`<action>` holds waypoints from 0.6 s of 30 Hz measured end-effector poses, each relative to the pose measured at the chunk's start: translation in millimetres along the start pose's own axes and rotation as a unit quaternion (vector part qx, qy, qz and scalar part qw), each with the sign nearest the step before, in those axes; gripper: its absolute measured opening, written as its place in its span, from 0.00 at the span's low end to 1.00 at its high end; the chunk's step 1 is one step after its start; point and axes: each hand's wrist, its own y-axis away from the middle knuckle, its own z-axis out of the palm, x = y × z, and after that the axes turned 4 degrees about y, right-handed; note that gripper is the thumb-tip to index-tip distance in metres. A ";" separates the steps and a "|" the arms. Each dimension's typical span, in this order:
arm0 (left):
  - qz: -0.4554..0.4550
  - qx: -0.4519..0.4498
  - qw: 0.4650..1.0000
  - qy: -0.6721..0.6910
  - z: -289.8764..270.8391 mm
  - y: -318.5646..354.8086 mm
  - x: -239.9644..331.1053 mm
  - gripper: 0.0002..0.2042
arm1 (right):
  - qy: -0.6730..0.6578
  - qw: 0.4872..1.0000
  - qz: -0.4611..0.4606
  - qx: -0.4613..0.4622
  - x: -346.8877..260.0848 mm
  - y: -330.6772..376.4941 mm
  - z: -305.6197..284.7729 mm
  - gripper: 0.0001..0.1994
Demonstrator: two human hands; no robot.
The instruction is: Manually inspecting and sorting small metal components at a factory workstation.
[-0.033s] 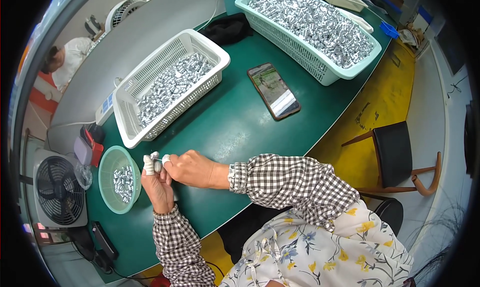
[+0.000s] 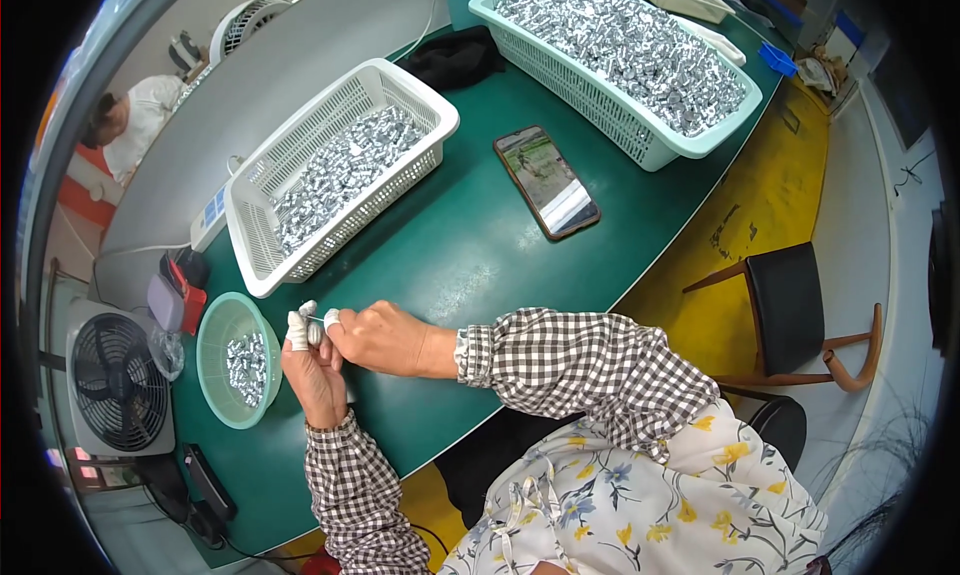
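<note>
Both my hands meet over the near left of the green table (image 2: 470, 265), my left hand (image 2: 312, 367) and right hand (image 2: 375, 337) pinched together on a small silver part (image 2: 315, 331) that my white-capped fingertips (image 2: 297, 327) mostly hide, so I cannot make out its shape. Just left of them sits a round green bowl (image 2: 216, 337) of the same silver pieces, and beyond stands a white slotted basket (image 2: 262, 265) holding many more. A dark smartphone (image 2: 546, 183) lies further right, and a larger pale green basket (image 2: 655, 147) sits at the far edge.
</note>
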 end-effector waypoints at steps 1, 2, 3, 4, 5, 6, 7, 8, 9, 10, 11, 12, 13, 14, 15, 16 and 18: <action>-0.013 0.009 1.000 0.006 1.0 0.2 -2.7 0.15 | 0.021 1.000 -0.005 -0.013 -0.9 0.5 0.7 0.07; -0.026 0.018 0.999 0.012 3.7 1.1 -4.3 0.15 | 0.042 0.999 -0.011 -0.026 -1.9 0.7 1.5 0.07; -0.039 0.027 0.999 0.019 5.7 1.8 -5.3 0.15 | 0.043 0.999 -0.011 -0.026 -2.4 0.8 2.2 0.07; -0.039 0.027 0.999 0.019 5.8 2.7 -6.1 0.15 | 0.035 0.999 -0.004 -0.016 -2.8 0.5 3.0 0.07; -0.040 0.015 0.999 0.018 5.1 3.8 -7.2 0.15 | 0.028 1.000 0.004 -0.006 -3.1 0.2 3.8 0.06; -0.042 0.004 0.999 0.016 4.2 4.7 -8.2 0.15 | 0.020 1.000 0.012 0.005 -3.4 0.2 4.5 0.06; -0.044 -0.008 0.999 0.015 3.8 5.3 -8.5 0.15 | 0.019 1.000 0.011 0.005 -2.3 -0.5 5.3 0.06; -0.044 -0.007 0.999 0.015 3.2 5.4 -8.1 0.15 | -0.135 0.986 0.093 -0.019 -1.6 -5.2 2.0 0.06; -0.039 -0.008 0.999 0.017 3.0 5.0 -7.6 0.15 | -0.285 0.942 0.171 -0.041 -0.1 -10.3 -1.5 0.06; -0.034 -0.009 0.999 0.019 3.1 4.3 -7.0 0.15 | -0.426 0.869 0.245 -0.063 2.0 -13.6 -3.0 0.06; -0.029 -0.010 0.999 0.021 3.2 3.7 -6.6 0.15 | -0.427 0.868 0.245 -0.063 5.3 -14.5 -2.8 0.06; -0.030 -0.009 0.999 0.021 4.1 3.4 -6.4 0.15 | -0.523 0.791 0.301 -0.102 9.6 -14.1 -2.4 0.06; -0.029 0.004 0.999 0.019 6.5 3.4 -6.5 0.15 | -0.608 0.698 0.352 -0.140 13.2 -13.9 -3.2 0.06; -0.029 0.018 0.999 0.018 8.7 3.6 -6.7 0.15 | -0.681 0.591 0.395 -0.174 14.7 -13.7 -3.5 0.06; -0.028 0.031 0.999 0.017 9.5 3.6 -7.0 0.15 | -0.681 0.590 0.396 -0.175 13.2 -12.7 -2.9 0.06; -0.029 0.031 0.999 0.017 8.6 3.6 -7.0 0.15 | -0.565 0.747 0.324 -0.135 9.5 -10.8 -2.1 0.06; -0.024 -0.005 0.999 0.022 5.4 3.5 -6.5 0.15 | -0.263 0.954 0.140 -0.039 2.5 -7.5 -1.3 0.06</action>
